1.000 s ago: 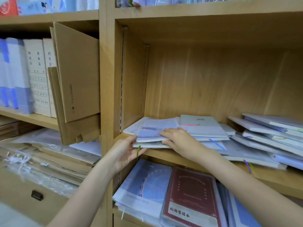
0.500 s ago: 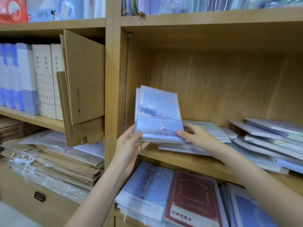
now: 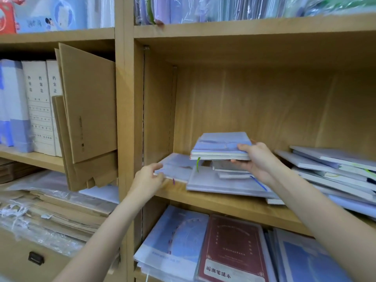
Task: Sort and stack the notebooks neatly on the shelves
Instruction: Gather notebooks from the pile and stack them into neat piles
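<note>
1. Right hand point(image 3: 256, 159) grips a small stack of pale blue notebooks point(image 3: 221, 146) at its right end, thumb on top, fingers curled underneath. Stack is lifted off the shelf, roughly level, a green ribbon point(image 3: 197, 164) dangling from its left front corner.
2. Left hand point(image 3: 147, 179) pinches the near left corner of a single pale notebook point(image 3: 176, 167) lying flat at the left end of the middle shelf board point(image 3: 227, 202); thumb on top edge, fingers below the front edge.
3. Held stack sits above and right of that single notebook, between both hands but touched by the right only.
4. Under the held stack: a few more notebooks point(image 3: 232, 174) piled loosely, resting on a larger flat grey-blue notebook point(image 3: 221, 186) with a blue ribbon point(image 3: 258, 183) across it.
5. Right end of same shelf: a messy slanted pile of notebooks point(image 3: 333, 169), just beside the right forearm.
6. Shelf below: blue notebooks point(image 3: 177, 239) and a dark red notebook point(image 3: 232, 249), wrapped in plastic.
7. Left compartment: upright white binders point(image 3: 40, 106), brown cardboard sheets point(image 3: 89, 102) leaning against them.
</note>
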Demonstrator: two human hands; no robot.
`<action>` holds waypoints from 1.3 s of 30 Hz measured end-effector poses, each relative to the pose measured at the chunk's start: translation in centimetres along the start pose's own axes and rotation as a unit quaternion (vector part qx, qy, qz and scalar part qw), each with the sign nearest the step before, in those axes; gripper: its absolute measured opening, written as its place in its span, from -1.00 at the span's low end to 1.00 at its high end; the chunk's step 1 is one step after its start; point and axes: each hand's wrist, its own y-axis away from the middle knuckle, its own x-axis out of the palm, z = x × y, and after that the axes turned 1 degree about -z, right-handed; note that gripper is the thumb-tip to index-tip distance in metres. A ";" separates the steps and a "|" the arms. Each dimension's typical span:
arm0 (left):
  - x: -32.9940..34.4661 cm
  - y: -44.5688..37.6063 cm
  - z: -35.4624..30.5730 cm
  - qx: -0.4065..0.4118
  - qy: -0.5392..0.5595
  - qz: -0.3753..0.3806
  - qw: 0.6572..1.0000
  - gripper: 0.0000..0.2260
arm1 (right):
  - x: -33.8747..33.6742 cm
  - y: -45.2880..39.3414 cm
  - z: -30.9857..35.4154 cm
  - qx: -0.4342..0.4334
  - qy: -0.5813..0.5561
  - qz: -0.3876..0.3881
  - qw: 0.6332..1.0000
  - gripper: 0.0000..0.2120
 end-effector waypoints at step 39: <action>3.0 -1.2 3.7 0.063 -0.247 0.009 0.967 -0.57 | 7.8 -3.6 -7.4 -0.217 0.806 0.101 0.542 -0.70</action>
